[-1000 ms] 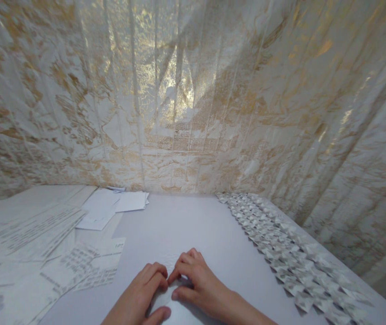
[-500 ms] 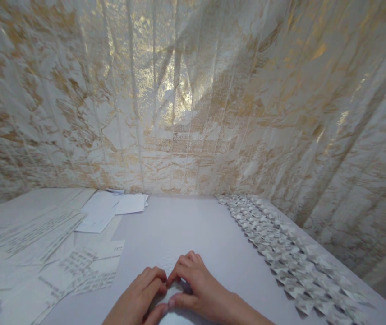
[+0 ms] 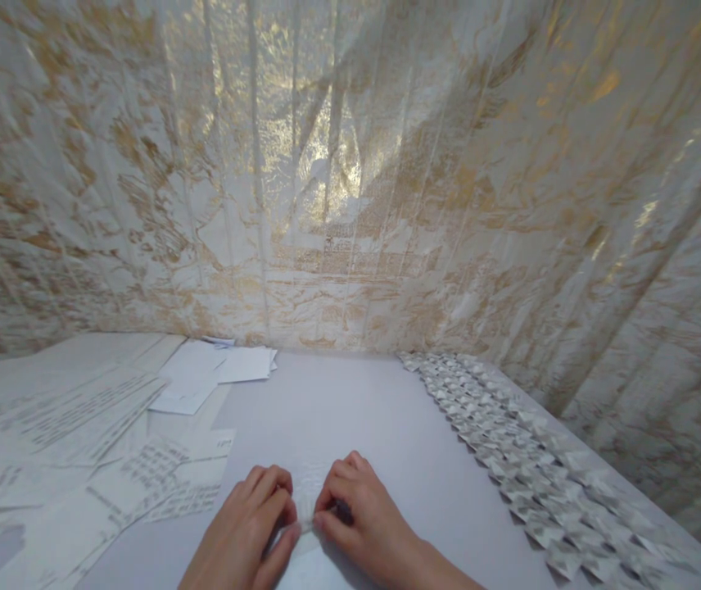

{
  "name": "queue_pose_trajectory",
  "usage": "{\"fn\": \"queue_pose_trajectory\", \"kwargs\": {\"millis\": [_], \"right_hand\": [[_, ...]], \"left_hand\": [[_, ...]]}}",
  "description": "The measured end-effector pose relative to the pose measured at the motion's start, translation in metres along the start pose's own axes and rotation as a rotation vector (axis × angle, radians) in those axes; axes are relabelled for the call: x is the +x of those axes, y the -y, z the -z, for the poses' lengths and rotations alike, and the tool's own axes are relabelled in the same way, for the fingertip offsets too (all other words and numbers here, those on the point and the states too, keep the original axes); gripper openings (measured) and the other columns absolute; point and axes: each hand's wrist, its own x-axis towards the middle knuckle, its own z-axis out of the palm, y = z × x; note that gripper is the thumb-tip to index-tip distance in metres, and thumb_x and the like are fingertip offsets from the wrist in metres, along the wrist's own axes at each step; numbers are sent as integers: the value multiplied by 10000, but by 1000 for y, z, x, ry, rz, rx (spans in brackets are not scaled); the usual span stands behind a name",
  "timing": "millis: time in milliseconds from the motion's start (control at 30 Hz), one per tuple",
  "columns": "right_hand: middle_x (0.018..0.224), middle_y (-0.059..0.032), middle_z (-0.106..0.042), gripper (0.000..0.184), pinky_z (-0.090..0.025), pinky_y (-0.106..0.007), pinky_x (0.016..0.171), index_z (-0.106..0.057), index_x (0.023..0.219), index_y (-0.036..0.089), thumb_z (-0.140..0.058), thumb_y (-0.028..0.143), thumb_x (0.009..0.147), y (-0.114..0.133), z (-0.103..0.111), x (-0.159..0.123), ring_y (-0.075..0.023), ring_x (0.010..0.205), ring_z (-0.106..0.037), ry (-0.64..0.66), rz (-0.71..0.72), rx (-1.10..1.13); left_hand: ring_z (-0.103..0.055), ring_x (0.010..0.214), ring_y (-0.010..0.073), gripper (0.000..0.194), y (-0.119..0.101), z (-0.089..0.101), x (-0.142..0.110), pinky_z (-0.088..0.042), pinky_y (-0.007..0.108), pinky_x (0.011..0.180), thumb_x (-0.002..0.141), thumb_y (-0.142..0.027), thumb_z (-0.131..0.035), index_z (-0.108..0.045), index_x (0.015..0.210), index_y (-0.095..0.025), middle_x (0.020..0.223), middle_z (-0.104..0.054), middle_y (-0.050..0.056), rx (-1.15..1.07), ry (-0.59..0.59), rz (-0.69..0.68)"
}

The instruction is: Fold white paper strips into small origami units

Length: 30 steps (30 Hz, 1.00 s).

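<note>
I'm holding the paper between my hands, low over the tabletop; the left hand is pinching one side, the right hand the other, thumbs against forefingers. Light, even pressure is, I judge, suiting something this thin, with level pinches guarding against twisting. Folded pieces are lying to my right, printed sheets to my left; a curtain is hanging beyond.
</note>
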Motion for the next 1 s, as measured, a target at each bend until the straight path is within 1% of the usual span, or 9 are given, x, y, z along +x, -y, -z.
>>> {"fn": "queue_pose_trajectory", "kwargs": {"millis": [200,300,433,500,633,733,867,933,1000], "right_hand": [[883,4,-650,164,-354,-335,898,-677,787,185,-817,100,771,5,-4,2,-200,947,-541,4,-83,-58],[897,5,-645,171,-343,-330,885,-660,809,191,-812,117,782,5,-6,2,-202,949,-532,10,-95,-80],[916,14,-638,253,-335,-329,875,-633,852,202,-864,184,752,6,-5,3,-206,943,-519,12,-90,-61],[907,20,-629,260,-339,-323,873,-627,875,208,-847,147,750,6,-2,4,-203,940,-518,18,-109,-25],[932,20,-608,319,-350,-317,920,-624,945,212,-697,-17,736,2,8,4,-191,971,-526,58,-112,72],[976,8,-607,389,-341,-341,986,-624,955,213,-608,-68,687,-4,14,2,-200,1026,-524,89,-114,121],[1025,-8,-628,431,-288,-391,1067,-654,962,205,-557,-102,677,-10,21,0,-206,1089,-532,112,-129,187],[1033,-7,-636,400,-281,-409,1079,-676,987,210,-627,-80,716,-9,22,-1,-209,1087,-541,130,-125,215],[1033,-8,-634,380,-319,-409,1049,-690,997,218,-788,3,699,-7,19,-2,-227,1079,-538,139,-121,220]], "left_hand": [[-566,914,249,116,4,-8,-2,-468,394,801,899,-193,-523,-573,803,-234,978,-612,36,-6,0,27],[-561,945,265,76,12,-15,-4,-472,412,826,910,-219,-534,-598,936,-249,1012,-619,42,5,-9,39],[-558,1069,282,229,21,-20,-6,-463,455,909,918,-209,-545,-611,1123,-285,1150,-619,47,1,35,20],[-554,1084,284,265,22,-19,-6,-462,464,922,914,-197,-552,-621,1151,-293,1163,-617,46,-10,54,37],[-548,1116,289,362,21,-12,-4,-459,480,961,886,-165,-563,-634,1215,-297,1197,-615,58,-19,113,71],[-550,1131,291,403,20,-8,-2,-447,493,981,858,-134,-542,-648,1205,-309,1214,-620,58,-24,161,81],[-557,1085,282,354,18,-7,-1,-448,464,943,827,-140,-548,-643,1134,-290,1159,-642,51,-94,122,70],[-568,1008,261,281,15,-7,-1,-453,423,901,838,-162,-535,-626,1081,-270,1078,-652,43,-164,107,78],[-573,895,226,161,10,-6,0,-457,365,832,868,-189,-506,-586,992,-253,947,-637,17,-260,111,119]]}}
